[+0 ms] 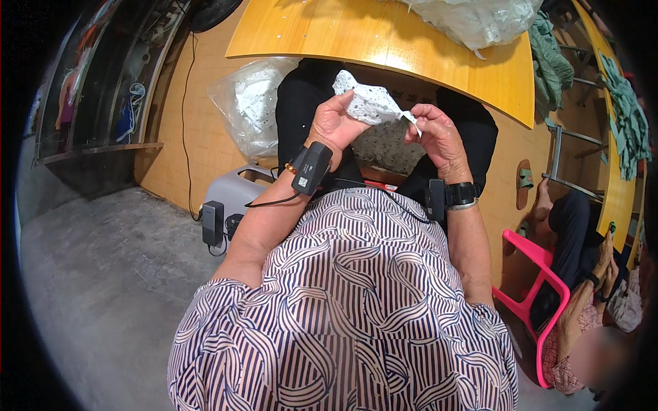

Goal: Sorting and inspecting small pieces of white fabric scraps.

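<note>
A small piece of white fabric with dark specks (369, 103) is stretched between my two hands, above my lap and just short of the table edge. My left hand (336, 125) grips its wider part, thumb on top and fingers underneath. Its narrow, twisted right end is pinched by my right hand (436, 134) between thumb and fingers, and a thin white tip pokes out below them. Black devices are strapped to both my wrists.
Ahead is a yellow wooden table (329, 27) bearing a clear plastic bag (473, 20). A plastic bag with white material (253, 103) lies left of my legs. To the right, another person (572, 329) sits by a pink chair (541, 274) and a table with green cloth (625, 116).
</note>
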Available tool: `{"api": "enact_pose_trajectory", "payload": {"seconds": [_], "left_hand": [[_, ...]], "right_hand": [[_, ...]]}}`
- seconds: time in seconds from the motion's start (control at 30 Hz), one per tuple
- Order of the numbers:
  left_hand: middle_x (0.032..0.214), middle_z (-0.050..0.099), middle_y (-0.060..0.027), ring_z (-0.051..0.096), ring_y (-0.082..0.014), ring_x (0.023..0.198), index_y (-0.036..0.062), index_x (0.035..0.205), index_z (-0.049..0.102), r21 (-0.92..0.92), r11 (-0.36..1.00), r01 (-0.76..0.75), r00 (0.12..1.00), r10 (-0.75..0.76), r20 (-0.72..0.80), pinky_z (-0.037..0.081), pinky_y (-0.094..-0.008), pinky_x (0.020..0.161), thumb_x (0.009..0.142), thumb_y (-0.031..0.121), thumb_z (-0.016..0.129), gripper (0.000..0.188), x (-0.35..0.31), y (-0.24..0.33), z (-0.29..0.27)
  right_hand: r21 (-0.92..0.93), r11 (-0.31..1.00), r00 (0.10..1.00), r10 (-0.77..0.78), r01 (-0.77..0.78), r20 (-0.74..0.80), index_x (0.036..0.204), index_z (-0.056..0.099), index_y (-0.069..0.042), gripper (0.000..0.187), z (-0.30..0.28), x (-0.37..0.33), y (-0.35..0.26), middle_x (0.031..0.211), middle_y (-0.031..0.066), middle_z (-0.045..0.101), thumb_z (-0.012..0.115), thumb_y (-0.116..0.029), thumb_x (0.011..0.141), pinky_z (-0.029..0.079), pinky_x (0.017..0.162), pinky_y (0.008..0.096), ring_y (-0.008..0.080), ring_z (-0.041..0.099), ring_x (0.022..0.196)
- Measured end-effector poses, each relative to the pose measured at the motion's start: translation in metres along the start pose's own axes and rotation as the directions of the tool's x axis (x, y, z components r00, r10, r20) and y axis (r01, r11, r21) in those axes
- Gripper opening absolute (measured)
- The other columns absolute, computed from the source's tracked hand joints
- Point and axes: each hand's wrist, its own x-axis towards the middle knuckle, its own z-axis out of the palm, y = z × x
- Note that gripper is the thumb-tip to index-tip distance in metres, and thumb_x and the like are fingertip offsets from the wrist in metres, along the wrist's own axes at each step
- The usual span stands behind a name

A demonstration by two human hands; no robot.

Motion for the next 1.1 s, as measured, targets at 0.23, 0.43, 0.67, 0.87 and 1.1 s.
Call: {"api": "enact_pose_trajectory", "payload": {"seconds": [0.23,0.43,0.67,0.87,1.1], "left_hand": [[0.115,0.050,-0.0199,0.046,-0.0358,0.108,-0.0024,0.108,0.047,-0.125,0.987,-0.098,0.958,0.059,-0.280,0.029,-0.0532,0.096,0.088,0.018,0.043,0.029,0.009,-0.005,0.016],[0.106,0.056,-0.0161,0.052,-0.0321,0.100,0.0002,0.102,0.052,-0.067,0.973,-0.219,0.895,0.173,-0.412,0.035,-0.0512,0.093,0.088,0.018,0.045,0.024,0.015,0.008,0.020],[0.124,0.043,-0.0197,0.041,-0.0361,0.116,-0.0015,0.119,0.039,-0.105,0.979,-0.176,0.959,0.146,-0.241,0.026,-0.0533,0.099,0.089,0.017,0.041,0.035,0.004,-0.001,0.031],[0.120,0.047,-0.0177,0.042,-0.0346,0.114,-0.0006,0.116,0.042,-0.129,0.982,-0.135,0.958,0.097,-0.268,0.027,-0.0534,0.098,0.089,0.019,0.042,0.033,0.011,-0.008,0.028],[0.118,0.050,-0.0158,0.045,-0.0342,0.111,0.0009,0.108,0.048,-0.171,0.968,-0.183,0.947,0.127,-0.295,0.028,-0.0538,0.097,0.088,0.018,0.043,0.027,0.002,0.015,0.018]], "right_hand": [[-0.237,0.970,0.998,0.033,-0.043,-0.049,0.089,0.058,-0.002,0.017,0.004,0.000,0.002,0.069,0.0022,0.058,0.053,-0.003,0.073,0.045,0.058,0.0232,0.0110,0.055,0.060],[-0.867,0.499,0.999,0.029,0.013,0.032,0.097,0.056,-0.001,0.027,-0.009,0.003,0.001,0.074,0.0023,0.057,0.052,-0.004,0.071,0.043,0.062,0.0247,0.0138,0.055,0.067],[-0.907,0.378,0.978,-0.163,0.185,0.131,0.106,0.055,-0.004,0.048,0.013,0.007,-0.003,0.095,0.0105,0.054,0.068,-0.028,0.066,0.043,0.076,0.0310,0.0209,0.053,0.093],[-0.783,0.596,0.983,-0.074,0.177,0.166,0.088,0.060,0.001,0.029,0.020,0.018,0.007,0.072,0.0057,0.056,0.065,-0.024,0.072,0.044,0.062,0.0293,0.0138,0.053,0.066],[-0.991,0.095,0.980,0.168,0.093,0.108,0.077,0.063,-0.003,0.016,-0.004,0.024,0.011,0.062,0.0086,0.059,0.060,-0.018,0.073,0.044,0.057,0.0326,0.0270,0.054,0.057]]}}
